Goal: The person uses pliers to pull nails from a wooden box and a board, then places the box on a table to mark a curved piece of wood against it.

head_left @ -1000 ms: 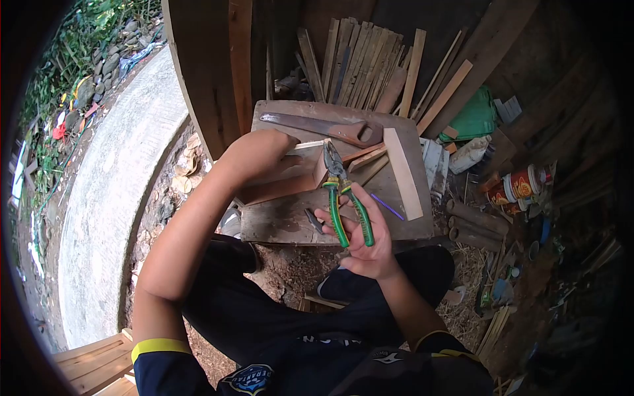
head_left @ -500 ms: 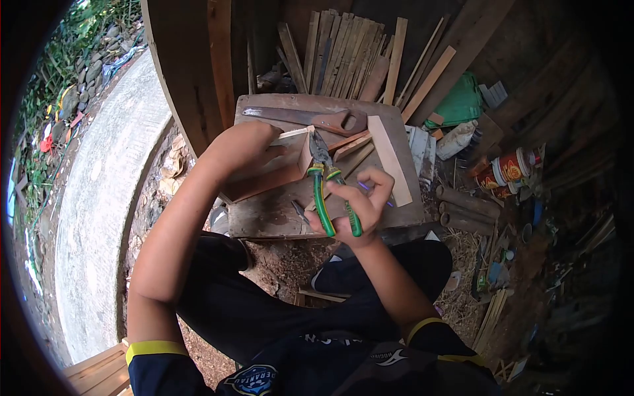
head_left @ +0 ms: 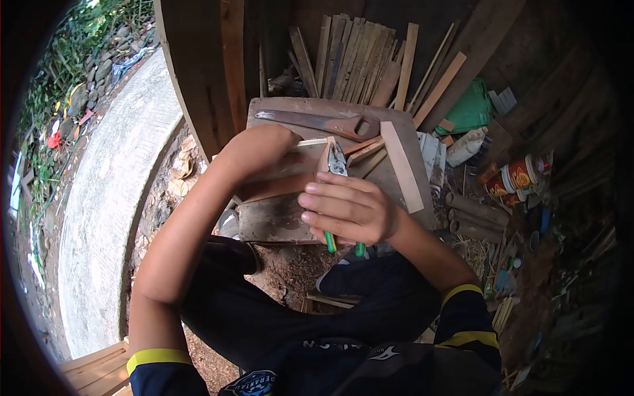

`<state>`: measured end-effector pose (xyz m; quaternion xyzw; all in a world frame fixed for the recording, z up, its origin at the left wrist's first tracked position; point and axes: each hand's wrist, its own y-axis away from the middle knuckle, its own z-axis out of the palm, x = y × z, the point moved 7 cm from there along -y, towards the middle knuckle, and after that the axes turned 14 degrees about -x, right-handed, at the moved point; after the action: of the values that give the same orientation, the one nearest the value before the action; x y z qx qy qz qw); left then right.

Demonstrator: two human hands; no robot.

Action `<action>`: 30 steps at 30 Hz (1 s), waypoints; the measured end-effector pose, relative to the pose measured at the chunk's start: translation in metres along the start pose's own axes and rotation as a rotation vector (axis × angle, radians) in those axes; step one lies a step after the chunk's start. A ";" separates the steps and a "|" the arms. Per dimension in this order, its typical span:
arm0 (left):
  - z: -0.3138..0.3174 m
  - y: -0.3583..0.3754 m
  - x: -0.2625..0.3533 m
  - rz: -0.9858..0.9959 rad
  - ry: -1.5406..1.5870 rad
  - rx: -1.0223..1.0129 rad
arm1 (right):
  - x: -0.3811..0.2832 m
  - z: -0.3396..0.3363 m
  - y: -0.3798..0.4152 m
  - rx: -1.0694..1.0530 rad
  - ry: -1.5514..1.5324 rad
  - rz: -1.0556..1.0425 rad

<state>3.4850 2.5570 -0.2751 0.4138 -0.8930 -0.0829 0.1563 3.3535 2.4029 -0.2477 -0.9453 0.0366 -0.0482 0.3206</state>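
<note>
My right hand is wrapped around green-handled pliers, its fingers lying across the handles. The metal jaws meet the upper right corner of a small wooden box frame. My left hand grips the far side of that frame, with its fingertips partly hidden behind the wrist and back of the hand. The frame rests on a worn wooden work table. Behind it lies a handsaw with a brown handle. To the right is a pale flat board beside thin wood strips.
Upright wood slats lean behind the table. On the right are a green plastic container, bamboo pieces and red-and-white tins. A curved concrete edge runs along the left.
My right hand has swung over the pliers, from holding the handles with the palm facing up to closing around them from above. The jaws stay at the box frame's corner. The view has shifted slightly.
</note>
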 end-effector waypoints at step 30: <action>-0.006 0.000 0.007 -0.037 0.043 0.049 | 0.014 0.008 -0.009 -0.081 -0.421 -0.097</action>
<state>3.4829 2.5515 -0.2681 0.4358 -0.8834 -0.0551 0.1635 3.3687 2.4136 -0.2476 -0.9473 -0.0747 0.1362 0.2801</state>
